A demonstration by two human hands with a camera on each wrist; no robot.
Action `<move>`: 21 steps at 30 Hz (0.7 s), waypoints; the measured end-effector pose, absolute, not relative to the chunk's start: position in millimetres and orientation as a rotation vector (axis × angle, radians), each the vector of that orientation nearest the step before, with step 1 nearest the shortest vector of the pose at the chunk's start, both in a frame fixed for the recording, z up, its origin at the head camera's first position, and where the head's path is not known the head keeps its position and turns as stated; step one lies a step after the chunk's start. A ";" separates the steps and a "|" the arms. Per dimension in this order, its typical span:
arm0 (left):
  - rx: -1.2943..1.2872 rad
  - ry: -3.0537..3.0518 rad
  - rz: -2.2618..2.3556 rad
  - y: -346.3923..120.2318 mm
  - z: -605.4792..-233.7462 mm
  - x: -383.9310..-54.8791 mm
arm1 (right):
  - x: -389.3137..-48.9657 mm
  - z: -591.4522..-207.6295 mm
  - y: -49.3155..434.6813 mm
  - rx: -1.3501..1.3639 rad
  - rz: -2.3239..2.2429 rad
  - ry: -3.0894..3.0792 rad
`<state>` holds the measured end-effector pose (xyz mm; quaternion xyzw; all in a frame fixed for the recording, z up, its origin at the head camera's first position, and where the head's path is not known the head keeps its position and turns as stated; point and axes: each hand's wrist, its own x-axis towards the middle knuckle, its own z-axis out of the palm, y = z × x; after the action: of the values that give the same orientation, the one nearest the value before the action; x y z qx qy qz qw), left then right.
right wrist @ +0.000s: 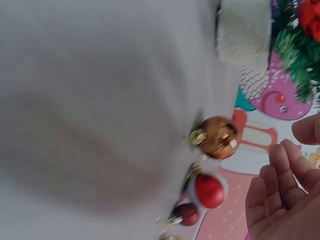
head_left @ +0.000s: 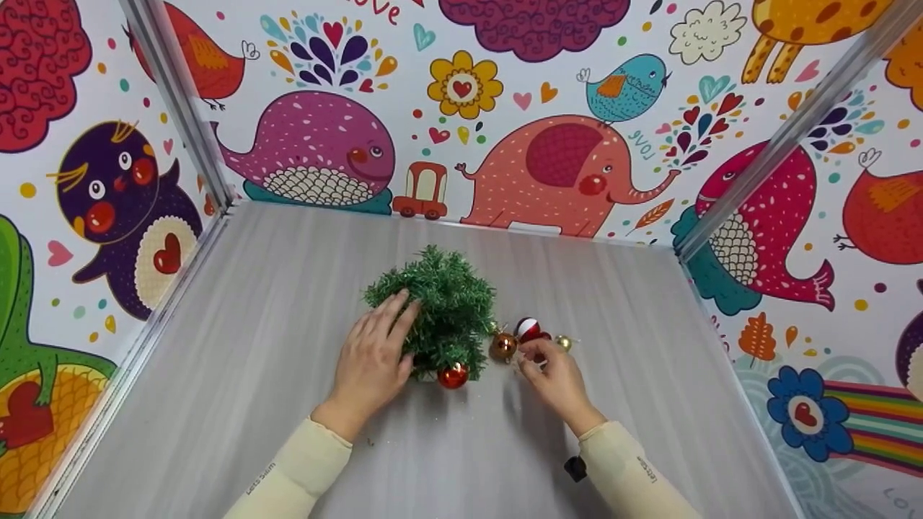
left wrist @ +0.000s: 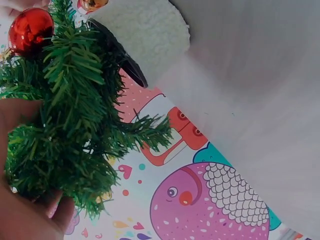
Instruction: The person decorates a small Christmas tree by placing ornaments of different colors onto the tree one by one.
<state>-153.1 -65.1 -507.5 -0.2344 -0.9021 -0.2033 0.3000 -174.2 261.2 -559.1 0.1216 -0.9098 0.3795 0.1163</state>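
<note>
A small green artificial Christmas tree [head_left: 451, 295] stands mid-table with a shiny red bauble [head_left: 453, 375] on its near side. My left hand [head_left: 371, 357] holds the tree from the left, its thumb and fingers around the branches in the left wrist view. The tree's white fuzzy base [left wrist: 150, 40] shows there too. To the right of the tree, my right hand [head_left: 555, 378] hovers by loose baubles, fingers loosely bent and nothing visible between thumb and fingertips. Nearest are a copper bauble [head_left: 503, 347], a red-and-white bauble [head_left: 528, 328] and a small dark red glitter bauble [right wrist: 187, 214].
A small gold bauble [head_left: 563, 342] lies right of the others. The grey table [head_left: 288, 288] is bounded by walls with cartoon animals and metal corner posts [head_left: 180, 101]. Beside the right sleeve is a small black object [head_left: 575, 468].
</note>
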 end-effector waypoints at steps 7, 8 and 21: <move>-0.641 -2.400 -0.569 -70.3 -507.3 -155.5 | -179.2 -572.1 278.6 0.292 1.015 -2.715; -0.645 -2.404 -0.570 -71.1 -507.1 -156.1 | -180.2 -573.7 281.7 0.286 1.000 -2.719; -0.673 -2.449 -0.579 -80.3 -503.9 -160.9 | -195.3 -589.7 329.7 -0.023 0.921 -2.728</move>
<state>-160.9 -80.3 -503.9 -0.2492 -0.9065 -0.2142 0.2651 -195.3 329.7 -589.7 -0.0081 -0.9393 0.3172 0.1308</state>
